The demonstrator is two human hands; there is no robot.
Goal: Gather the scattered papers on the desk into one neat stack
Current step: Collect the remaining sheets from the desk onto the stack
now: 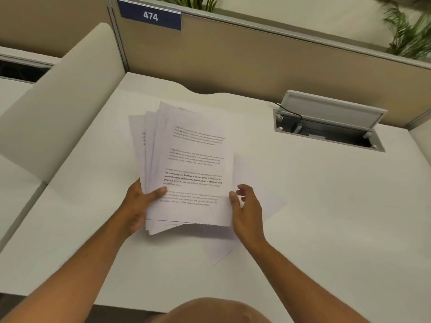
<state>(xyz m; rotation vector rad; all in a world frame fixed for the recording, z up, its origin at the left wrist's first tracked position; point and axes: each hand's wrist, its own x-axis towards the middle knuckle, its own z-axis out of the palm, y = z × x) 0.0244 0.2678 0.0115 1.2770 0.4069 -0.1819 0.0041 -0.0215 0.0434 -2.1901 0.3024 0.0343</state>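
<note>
A fanned bundle of papers sits at the middle of the white tabletop, its far corners splayed out to the left so that several sheet edges show one behind another. The top sheet carries blocks of printed text.

The left hand grips the bundle at its near left edge: the thumb lies on top of the top sheet and the fingers curl underneath, pinching the papers. The right hand is at the bundle's near right edge, fingers loosely curled and slightly apart; its thumb touches the edge of the top sheet, but whether it is really gripping anything cannot be told.

A loose sheet lies flat on the tabletop under the right hand, skewed, with one corner pointing to the near side and another sticking out to the right.

Far right, an open cable hatch is set into the tabletop. A beige partition runs along the far side, bearing a blue sign reading 474.
</note>
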